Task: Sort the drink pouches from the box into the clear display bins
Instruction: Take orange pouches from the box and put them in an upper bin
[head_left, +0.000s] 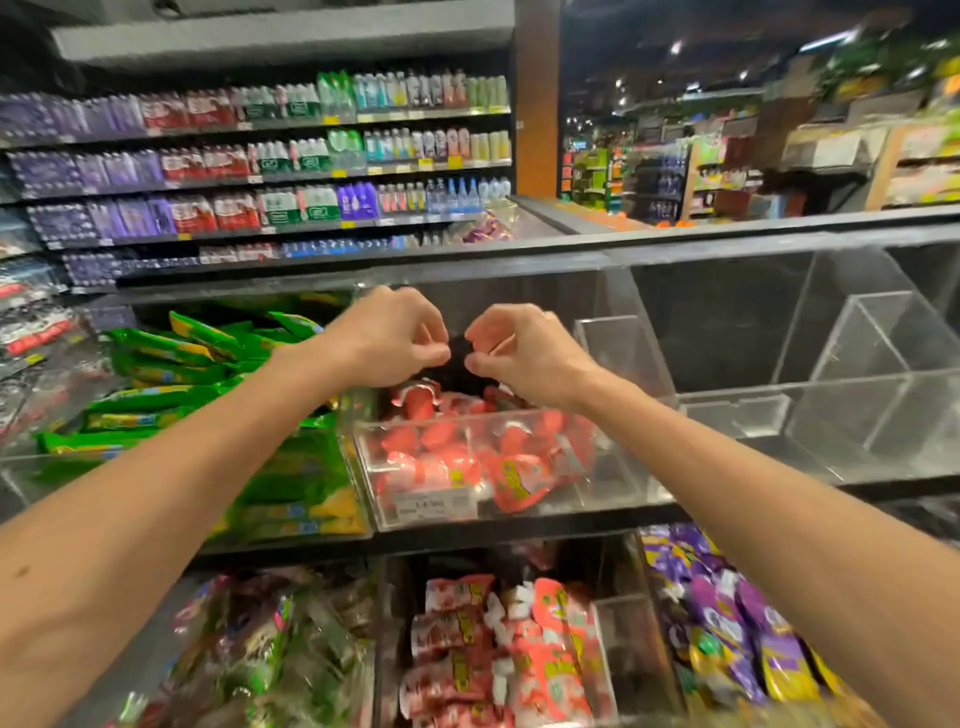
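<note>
Both arms reach over a clear display bin (467, 467) partly filled with red drink pouches (447, 462). The left hand (387, 338) and right hand (519, 348) hover just above the pile, fingers curled and nearly touching; whether either grip pinches anything, I cannot tell. They seem poised to tidy pouches toward the back. Green pouches (171, 364) crowd the neighbouring bin; the empty bins (831, 395) to the right offer open room.
</note>
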